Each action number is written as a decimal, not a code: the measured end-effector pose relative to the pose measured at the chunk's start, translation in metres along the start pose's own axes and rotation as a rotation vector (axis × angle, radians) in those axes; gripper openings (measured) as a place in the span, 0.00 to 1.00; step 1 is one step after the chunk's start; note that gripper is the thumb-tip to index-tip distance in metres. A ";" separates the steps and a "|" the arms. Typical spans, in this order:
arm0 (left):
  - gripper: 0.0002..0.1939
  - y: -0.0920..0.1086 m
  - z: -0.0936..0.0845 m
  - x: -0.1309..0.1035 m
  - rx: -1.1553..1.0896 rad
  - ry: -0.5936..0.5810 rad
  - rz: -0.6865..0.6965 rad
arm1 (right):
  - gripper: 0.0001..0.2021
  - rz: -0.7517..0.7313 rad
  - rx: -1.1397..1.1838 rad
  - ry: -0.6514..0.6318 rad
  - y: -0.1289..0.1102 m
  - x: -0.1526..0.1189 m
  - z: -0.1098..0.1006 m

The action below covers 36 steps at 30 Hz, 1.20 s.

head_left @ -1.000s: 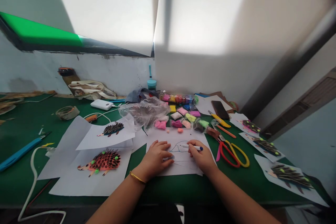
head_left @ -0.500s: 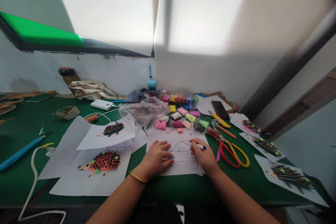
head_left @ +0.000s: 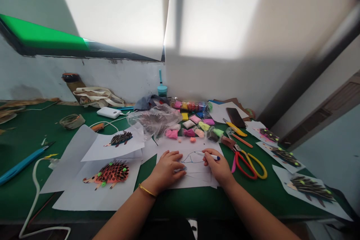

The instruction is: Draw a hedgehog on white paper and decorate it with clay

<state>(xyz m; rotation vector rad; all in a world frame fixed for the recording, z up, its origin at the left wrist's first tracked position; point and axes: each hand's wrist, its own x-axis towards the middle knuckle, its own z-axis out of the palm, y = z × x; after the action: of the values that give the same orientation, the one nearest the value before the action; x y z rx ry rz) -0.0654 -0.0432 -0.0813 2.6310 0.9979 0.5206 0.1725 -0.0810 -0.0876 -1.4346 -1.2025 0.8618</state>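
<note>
My right hand [head_left: 216, 165] grips a white marker [head_left: 209, 155] with a dark blue end. Its tip touches a line drawing [head_left: 193, 157] on a sheet of white paper [head_left: 197, 180]. The drawing is a blue outline, pointed at the left and curved along the top. Flat on the left part of that sheet lies my left hand [head_left: 168, 168], fingers spread. By its fingertips is a small bluish, see-through thing I cannot make out. Just beyond the drawing sit small lumps of orange-pink clay [head_left: 192, 140].
Several wrapped clay packets [head_left: 189, 124] and a crumpled plastic bag [head_left: 156, 120] lie behind the paper. To the right are scissors [head_left: 247, 165], a yellow cutter [head_left: 236, 128] and a phone [head_left: 235, 117]. Clay hedgehog pictures [head_left: 112, 174] rest on both sides. A blue tool [head_left: 22, 165] lies far left.
Almost nothing differs. Both hands and the marker stay in nearly the same place on the paper; the whole view has shifted very slightly.
</note>
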 end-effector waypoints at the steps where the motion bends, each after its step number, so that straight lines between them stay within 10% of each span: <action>1: 0.08 0.000 0.000 0.000 -0.001 0.000 0.000 | 0.20 0.000 0.003 0.000 0.000 0.000 0.000; 36: 0.07 0.000 0.001 0.000 -0.018 0.031 -0.001 | 0.22 -0.003 0.003 0.003 0.001 0.000 0.000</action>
<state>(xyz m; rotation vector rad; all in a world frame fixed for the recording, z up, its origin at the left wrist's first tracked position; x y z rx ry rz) -0.0655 -0.0433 -0.0825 2.6138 0.9997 0.5695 0.1727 -0.0810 -0.0884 -1.4313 -1.2003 0.8587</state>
